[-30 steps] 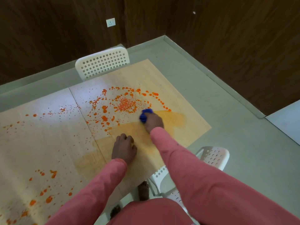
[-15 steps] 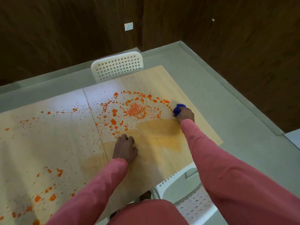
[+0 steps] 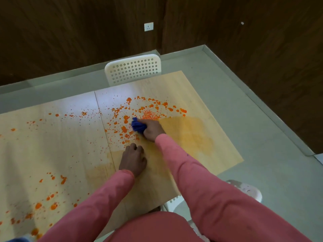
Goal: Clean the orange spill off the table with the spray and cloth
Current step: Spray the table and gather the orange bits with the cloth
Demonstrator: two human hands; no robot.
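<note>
The spill (image 3: pixel 150 115) lies as scattered orange drops and specks across the table (image 3: pixel 52 137), thickest in one cluster near the far right end, with a second patch of bigger blots at the near left edge and a thin trail of dots between them toward the far left. One cloth (image 3: pixel 138 126), blue and bunched into a ball, sits on the table at the near left edge of the thick cluster; the right hand (image 3: pixel 151 130) grips it with fingers curled round it and presses it onto the wood. The left hand (image 3: pixel 133 158) rests on the table just near of the cloth, fingers curled under into a loose fist, holding nothing. Both arms wear pink sleeves. A wide pale-orange smear (image 3: pixel 190 135) covers the wood to the right of the right hand. The table is light wood with one seam running across it. Two white perforated chairs show: one (image 3: pixel 132 69) at the far side, one (image 3: pixel 244 191) at the near right, partly hidden by the arm. The floor (image 3: pixel 236 102) is grey-green; the walls are dark wood panels, with one white socket (image 3: pixel 148 26).
</note>
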